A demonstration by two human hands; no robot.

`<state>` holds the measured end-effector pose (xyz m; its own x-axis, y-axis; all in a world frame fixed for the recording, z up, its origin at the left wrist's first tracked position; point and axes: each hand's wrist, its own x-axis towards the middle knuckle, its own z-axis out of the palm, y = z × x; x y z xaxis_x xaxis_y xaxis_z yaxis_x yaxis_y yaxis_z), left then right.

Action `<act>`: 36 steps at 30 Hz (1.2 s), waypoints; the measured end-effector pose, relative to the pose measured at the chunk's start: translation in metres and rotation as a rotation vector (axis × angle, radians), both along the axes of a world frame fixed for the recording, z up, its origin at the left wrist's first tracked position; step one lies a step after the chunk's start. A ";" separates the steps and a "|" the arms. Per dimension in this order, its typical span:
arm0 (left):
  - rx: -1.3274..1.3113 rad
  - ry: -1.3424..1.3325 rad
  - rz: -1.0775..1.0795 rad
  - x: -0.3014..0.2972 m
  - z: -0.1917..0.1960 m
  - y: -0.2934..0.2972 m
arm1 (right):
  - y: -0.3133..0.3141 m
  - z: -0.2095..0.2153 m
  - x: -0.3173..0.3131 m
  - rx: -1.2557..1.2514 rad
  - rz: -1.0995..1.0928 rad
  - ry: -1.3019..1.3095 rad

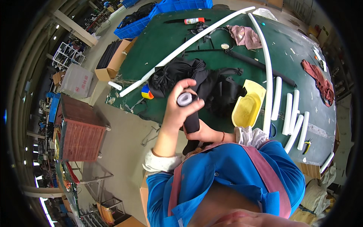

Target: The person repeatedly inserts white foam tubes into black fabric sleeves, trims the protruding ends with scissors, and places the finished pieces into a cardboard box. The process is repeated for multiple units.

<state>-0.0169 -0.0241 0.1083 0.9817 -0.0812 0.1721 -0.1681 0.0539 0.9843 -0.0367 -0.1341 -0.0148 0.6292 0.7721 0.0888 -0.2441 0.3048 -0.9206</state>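
Close in front of my chest, a black fabric sleeve (192,123) stands roughly upright, with the hollow white end of a foam tube (185,99) showing at its top. My left hand (176,111) is curled round that upper end, thumb and fingers on either side of the opening. Lower down, my right hand (207,133) closes round the black sleeve. Beyond my hands, a heap of black fabric (181,72) lies on the green table (147,49). A yellow scoop-like tray (247,109) rests to the right of the heap.
Long white foam tubes (196,38) cross the table, and several short foam tubes (289,113) lie at the right beside yellow-handled pliers (307,146). A red-and-white can (194,20) and blue crates (181,4) are at the back. A reddish-brown wheeled cabinet (83,130) stands left.
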 end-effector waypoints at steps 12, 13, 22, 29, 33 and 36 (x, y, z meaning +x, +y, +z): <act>0.100 -0.212 0.013 0.007 0.035 0.045 | -0.014 0.011 0.006 -0.104 -0.088 -0.018; 0.115 -0.192 0.007 0.003 0.026 0.041 | -0.013 0.010 0.006 -0.116 -0.084 -0.006; 0.138 -0.205 0.136 -0.008 0.000 0.019 | -0.012 0.009 0.003 -0.182 -0.147 -0.058; 0.418 -0.522 0.247 -0.009 0.004 0.012 | -0.013 0.017 0.000 -0.181 -0.186 -0.081; 0.593 -0.415 0.080 -0.012 0.023 0.025 | -0.015 0.014 -0.001 -0.196 -0.171 -0.119; 0.616 -0.441 0.157 -0.016 0.022 0.027 | -0.015 0.014 -0.002 -0.180 -0.207 -0.138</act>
<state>-0.0327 0.0029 0.1307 0.8410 -0.1545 0.5184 -0.5115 -0.5391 0.6691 -0.0382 -0.1486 -0.0012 0.7662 0.6399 0.0579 -0.0623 0.1637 -0.9845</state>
